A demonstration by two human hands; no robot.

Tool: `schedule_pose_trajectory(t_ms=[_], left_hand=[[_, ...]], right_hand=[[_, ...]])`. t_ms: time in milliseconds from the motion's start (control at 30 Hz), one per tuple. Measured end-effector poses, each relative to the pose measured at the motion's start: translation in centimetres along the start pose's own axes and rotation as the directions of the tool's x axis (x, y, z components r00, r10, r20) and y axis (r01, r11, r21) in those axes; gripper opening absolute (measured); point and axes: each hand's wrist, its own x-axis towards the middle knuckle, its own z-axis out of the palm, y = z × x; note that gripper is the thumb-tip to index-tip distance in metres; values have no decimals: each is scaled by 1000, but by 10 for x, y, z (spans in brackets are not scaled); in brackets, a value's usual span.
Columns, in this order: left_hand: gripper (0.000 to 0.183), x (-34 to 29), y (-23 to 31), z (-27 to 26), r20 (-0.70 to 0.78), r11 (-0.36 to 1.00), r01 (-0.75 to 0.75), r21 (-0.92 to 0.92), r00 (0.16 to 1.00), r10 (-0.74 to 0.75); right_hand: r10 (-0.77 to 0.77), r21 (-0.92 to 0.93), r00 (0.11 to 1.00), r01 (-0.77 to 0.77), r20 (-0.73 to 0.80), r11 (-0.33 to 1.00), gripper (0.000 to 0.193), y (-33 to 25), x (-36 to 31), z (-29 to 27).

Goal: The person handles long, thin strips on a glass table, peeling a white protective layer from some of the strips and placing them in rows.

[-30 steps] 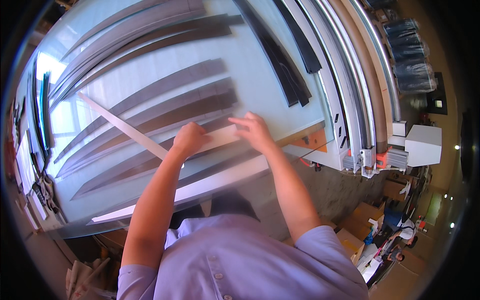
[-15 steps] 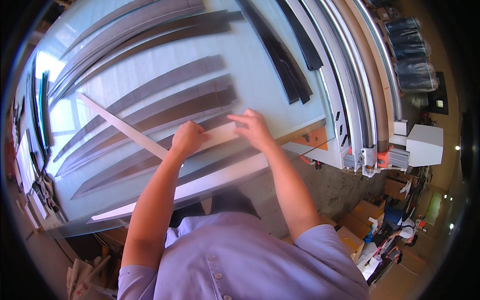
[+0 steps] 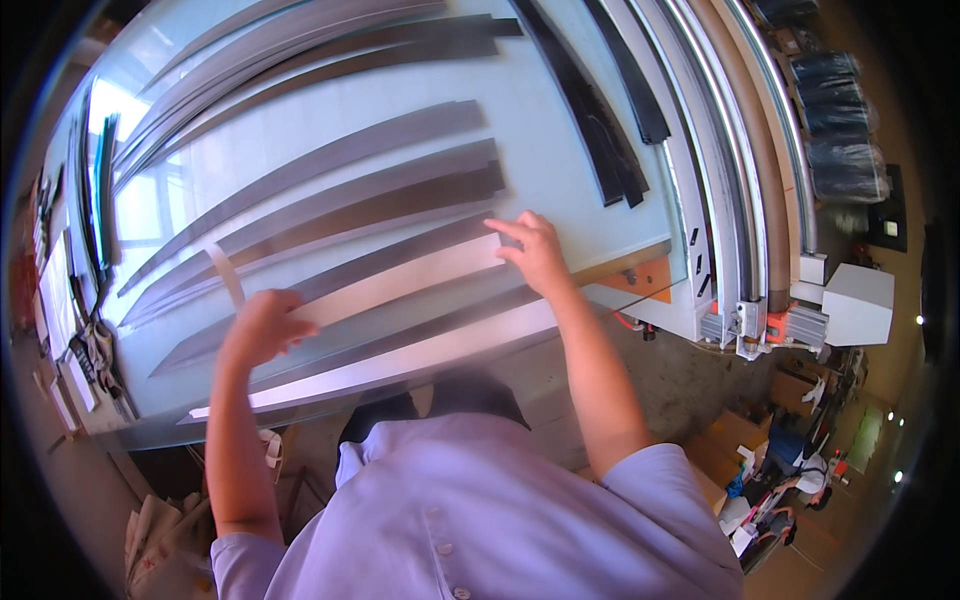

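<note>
The white strip [image 3: 410, 273] lies along a dark grey strip [image 3: 400, 250] on the glassy tabletop [image 3: 575, 195], its long axis rising from left to right, slightly away from the person. At its right end, the right hand [image 3: 535, 255] has thumb and forefinger spread apart. The blurred left hand [image 3: 262, 327] curls farther left; I can't tell how firm that grip is. Past it, a white tail [image 3: 226, 275] points away and leftward.

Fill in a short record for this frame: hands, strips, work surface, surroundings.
Left hand: at the left part of a white strip; grip unclear
Right hand: thumb and forefinger spread at that strip's right end
Other strips: grey strips, black strips
Work surface: pale, glossy table
Surroundings: metal-railed machine on the right, cardboard boxes lower right
</note>
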Motion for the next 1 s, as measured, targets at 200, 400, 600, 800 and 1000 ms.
schedule_pose_trajectory(t_ms=[200,400,600,800,1000], left_hand=[[20,-10,-149,-26,-229,995,69,74,972,-50],[29,13,-206,-15,-341,989,102,-106,931,-133],[30,3,-195,-19,-349,991,92,-101,929,-122],[28,1,-198,-16,-369,992,99,-81,921,-122],[26,3,-191,-17,-365,987,145,-73,917,-162]], right_hand=[[-4,6,999,4,32,1000,55,-3,3,3],[12,-33,999,-10,46,999,59,-4,1,3],[67,-47,996,-64,64,997,61,-9,0,5],[88,-62,993,-84,74,995,61,-14,2,5],[116,-86,991,-109,72,990,61,-14,2,4]])
